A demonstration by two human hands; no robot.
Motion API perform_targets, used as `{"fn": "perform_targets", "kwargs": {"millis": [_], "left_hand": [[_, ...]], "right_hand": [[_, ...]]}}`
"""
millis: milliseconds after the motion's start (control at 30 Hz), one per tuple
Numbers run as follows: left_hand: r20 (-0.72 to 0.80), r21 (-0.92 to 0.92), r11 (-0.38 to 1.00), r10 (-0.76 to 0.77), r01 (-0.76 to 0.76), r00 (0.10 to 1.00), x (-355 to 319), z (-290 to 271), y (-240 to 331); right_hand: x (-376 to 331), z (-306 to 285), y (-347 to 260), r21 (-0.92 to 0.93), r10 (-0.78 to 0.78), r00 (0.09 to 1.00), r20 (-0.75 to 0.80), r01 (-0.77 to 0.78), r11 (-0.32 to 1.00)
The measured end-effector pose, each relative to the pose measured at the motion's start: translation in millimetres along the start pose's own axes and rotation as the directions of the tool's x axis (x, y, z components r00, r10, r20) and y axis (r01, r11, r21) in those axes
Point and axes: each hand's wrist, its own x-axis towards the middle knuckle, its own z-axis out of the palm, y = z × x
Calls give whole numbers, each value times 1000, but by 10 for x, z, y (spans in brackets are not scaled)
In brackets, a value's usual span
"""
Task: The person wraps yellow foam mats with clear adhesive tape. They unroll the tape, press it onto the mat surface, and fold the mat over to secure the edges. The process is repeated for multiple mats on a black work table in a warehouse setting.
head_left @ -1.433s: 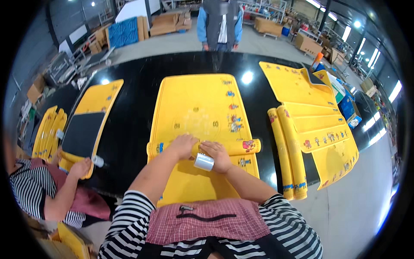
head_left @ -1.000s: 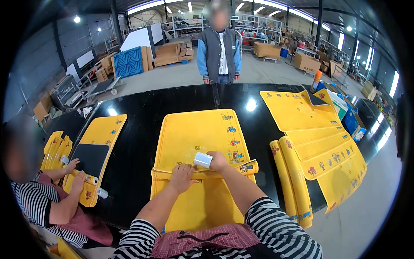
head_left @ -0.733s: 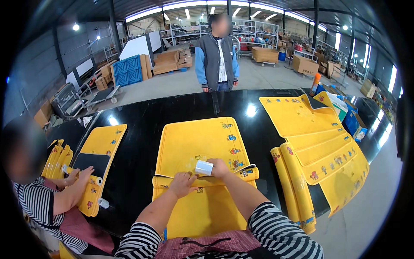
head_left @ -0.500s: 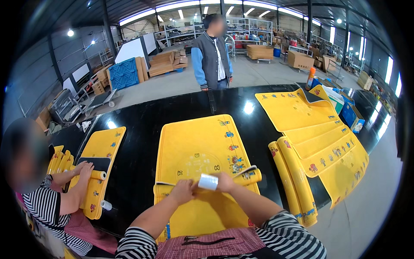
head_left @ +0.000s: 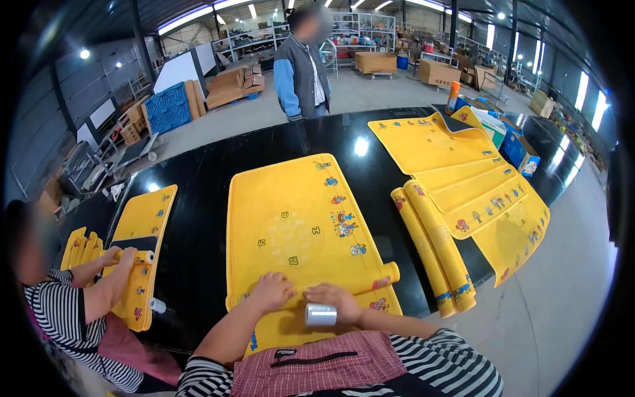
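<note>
Below, the left hand (head_left: pixel 272 291) presses spread fingers on the rolled yellow mat (head_left: pixel 311 231); the right hand (head_left: pixel 337 299) grips a silvery tape roll (head_left: pixel 321 315) on the glossy black surface (head_left: pixel 205 218)

One head-worn fisheye camera is looking steeply down and forward from above the person's chest, close to the work. The left hand (head_left: pixel 272 292) and right hand (head_left: pixel 336 299) are sitting near six o'clock, just below centre, pressing on the yellow mat (head_left: pixel 301 225), which is stretching toward twelve o'clock. The black table (head_left: pixel 198 245) is bending toward the rim. A standing person (head_left: pixel 301 66) is facing the camera at twelve o'clock, far off; a co-worker's hand (head_left: pixel 119 257) is showing at nine o'clock.
</note>
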Motion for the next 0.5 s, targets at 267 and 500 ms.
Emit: {"fn": "perform_targets", "kwargs": {"millis": [267, 500], "left_hand": [[-297, -66, 986, -166, 153, 940, 176, 236, 213], [-438, 133, 988, -17, 83, 899, 401, 228, 111]], "right_hand": [[742, -113, 711, 194, 442, 897, -13, -431, 881], [1241, -173, 1431, 172, 405, 909, -100, -385, 907]]}}
